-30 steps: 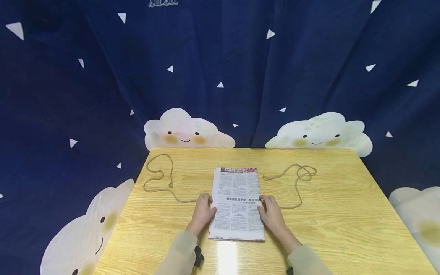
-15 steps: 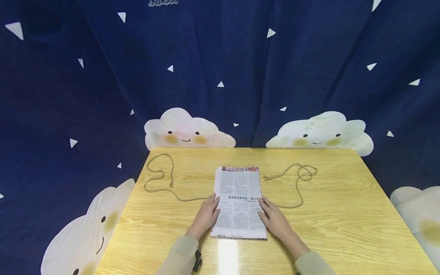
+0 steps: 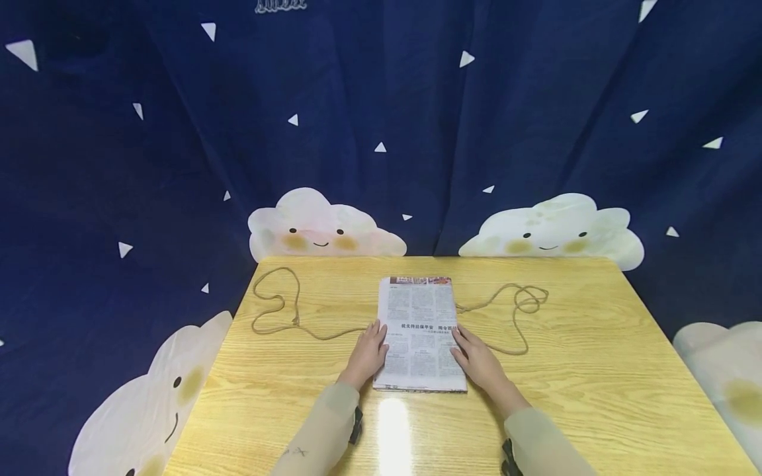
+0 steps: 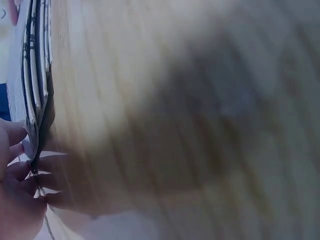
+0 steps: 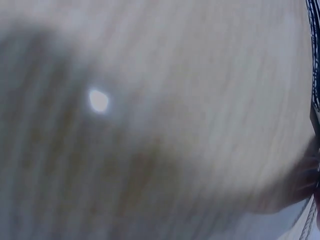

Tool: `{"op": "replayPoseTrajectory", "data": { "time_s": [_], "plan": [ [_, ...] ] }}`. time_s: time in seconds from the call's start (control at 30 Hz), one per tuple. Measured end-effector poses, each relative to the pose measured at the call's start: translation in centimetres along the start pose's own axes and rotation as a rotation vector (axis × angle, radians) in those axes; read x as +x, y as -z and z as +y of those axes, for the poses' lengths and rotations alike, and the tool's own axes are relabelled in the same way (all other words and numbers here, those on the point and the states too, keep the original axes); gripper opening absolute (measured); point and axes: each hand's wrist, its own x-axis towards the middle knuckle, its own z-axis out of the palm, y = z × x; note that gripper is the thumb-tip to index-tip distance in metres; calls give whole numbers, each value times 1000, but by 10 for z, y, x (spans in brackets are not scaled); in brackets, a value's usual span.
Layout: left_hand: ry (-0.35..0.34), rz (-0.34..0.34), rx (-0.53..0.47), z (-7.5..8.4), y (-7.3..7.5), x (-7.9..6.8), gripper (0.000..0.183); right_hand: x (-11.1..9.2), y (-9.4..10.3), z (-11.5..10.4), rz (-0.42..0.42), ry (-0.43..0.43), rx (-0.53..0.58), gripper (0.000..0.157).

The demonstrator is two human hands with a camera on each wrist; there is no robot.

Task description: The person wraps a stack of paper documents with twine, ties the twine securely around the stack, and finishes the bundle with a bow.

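A stack of folded newspapers [image 3: 419, 357] lies upright to me at the middle of the wooden table, printed side up. My left hand [image 3: 366, 355] grips its left edge, thumb on top and fingers at the side. On the opposite edge my right hand [image 3: 481, 362] holds it the same way. The left wrist view shows the layered folds of the newspapers [image 4: 37, 75] and the fingers at their corner. A thin brown rope [image 3: 324, 338] reaches the stack from the left and shows again on the right; its middle is hidden.
The wooden table [image 3: 595, 383] extends on both sides of the newspapers. Loose rope loops lie towards its back left and back right. Behind it hangs a dark blue curtain [image 3: 381, 86] with white triangles and smiling clouds.
Both hands have moved the newspapers away from me and slightly right, towards the table's back. The rope beside the stack has shifted a little with it.
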Motion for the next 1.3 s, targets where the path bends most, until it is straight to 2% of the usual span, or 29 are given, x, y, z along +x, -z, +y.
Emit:
{"op": "replayPoseTrajectory", "data": {
  "time_s": [0.2,0.37,0.5,0.67,0.73,0.8,0.87,0.93,0.97,1.03,1.1,1.17,1.23,1.3],
  "plan": [
    [-29,36,-15,0,2,8,46,11,0,3,-17,4,-9,48],
    [29,-1,28,3,3,16,46,17,-1,6,-25,9,-27,48],
    [42,-5,62,3,2,20,46,20,-1,8,-38,-1,-25,48],
    [33,30,40,3,2,20,46,21,0,8,-39,-1,-22,48],
    [26,97,-12,1,3,19,46,22,0,8,-42,-1,-28,48],
    [48,222,-51,-3,3,17,41,22,1,7,-48,-6,-32,48],
    [120,391,-89,-9,5,14,33,22,1,7,-54,-10,-35,48],
    [227,552,-126,-17,11,10,26,22,1,6,-61,-18,-32,48],
    [299,609,-147,-22,14,8,23,22,1,6,-62,-21,-28,48],
    [436,675,-214,-30,23,4,24,23,0,6,-67,-27,-25,48],
    [555,683,-257,-37,31,0,34,23,0,7,-72,-33,-25,48],
    [640,663,-286,-43,37,-2,47,23,-1,7,-76,-38,-27,48],
    [691,624,-309,-46,42,-3,56,22,-1,7,-72,-35,-30,48],
    [712,579,-324,-48,45,-4,60,22,-1,6,-66,-31,-26,48]
  ]
}}
